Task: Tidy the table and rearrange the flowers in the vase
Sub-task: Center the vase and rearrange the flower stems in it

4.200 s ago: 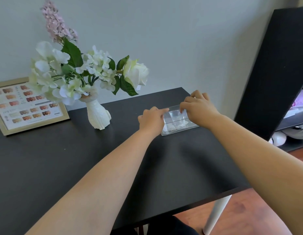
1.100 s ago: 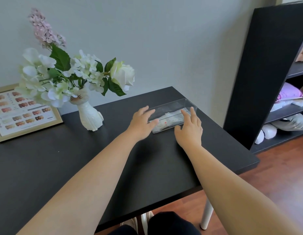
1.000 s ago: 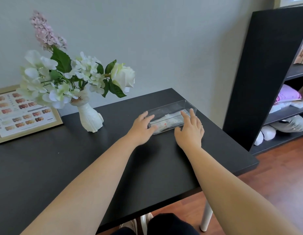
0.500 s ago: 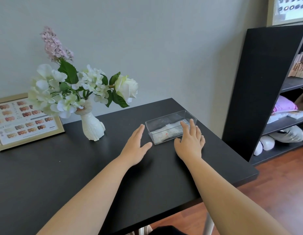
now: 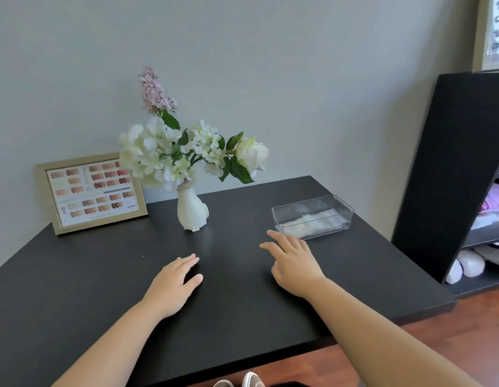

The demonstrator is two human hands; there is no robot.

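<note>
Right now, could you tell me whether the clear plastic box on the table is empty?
Not empty. The clear plastic box has no lid on and holds whitish packets lying flat along its bottom.

Left hand (image 5: 170,289): flat, empty, over worktop (image 5: 75,275)
Right hand (image 5: 294,261): spread, empty, near clear box (image 5: 312,219)
Vase (image 5: 192,210): upright, holding flowers (image 5: 184,152)

Both hands are off the clear box (image 5: 312,217) now. Left hand (image 5: 173,286) & right hand (image 5: 294,263) sit nearer the table's front, empty, fingers spread.
</note>
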